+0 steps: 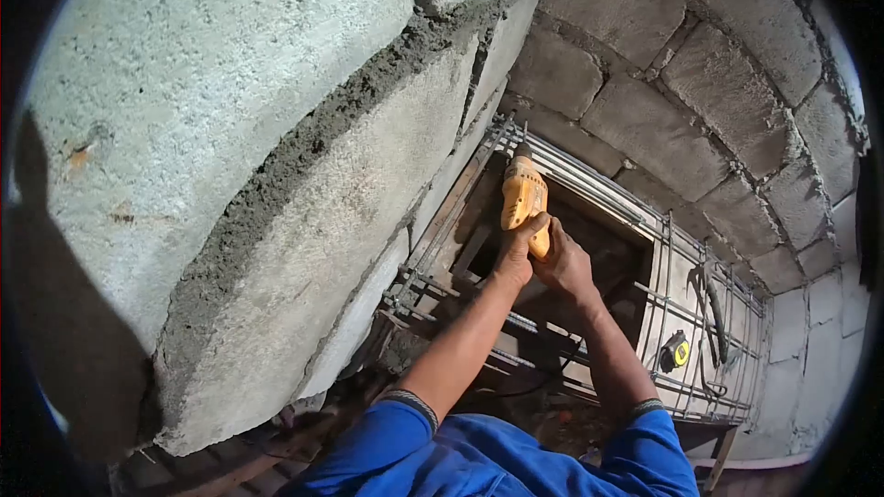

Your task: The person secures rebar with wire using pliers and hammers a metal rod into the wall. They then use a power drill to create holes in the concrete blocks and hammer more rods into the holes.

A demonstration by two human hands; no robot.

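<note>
Yellow-orange power drill (524, 191) points toward twelve o'clock, near slender grey steel rods (603, 186); left hand (518, 247) and right hand (565, 264) wrap it in a closed grip, black-and-yellow tape measure (677, 352) at their four o'clock.

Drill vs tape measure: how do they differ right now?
- State: the drill is held, while the tape measure lies unheld, lower and to the right in the picture.
- Shape: the drill is long with a narrow front end; the tape measure is compact.
- Colour: the drill is mostly orange-yellow, the tape measure black and bright yellow.
Shared: both show some yellow.
</note>
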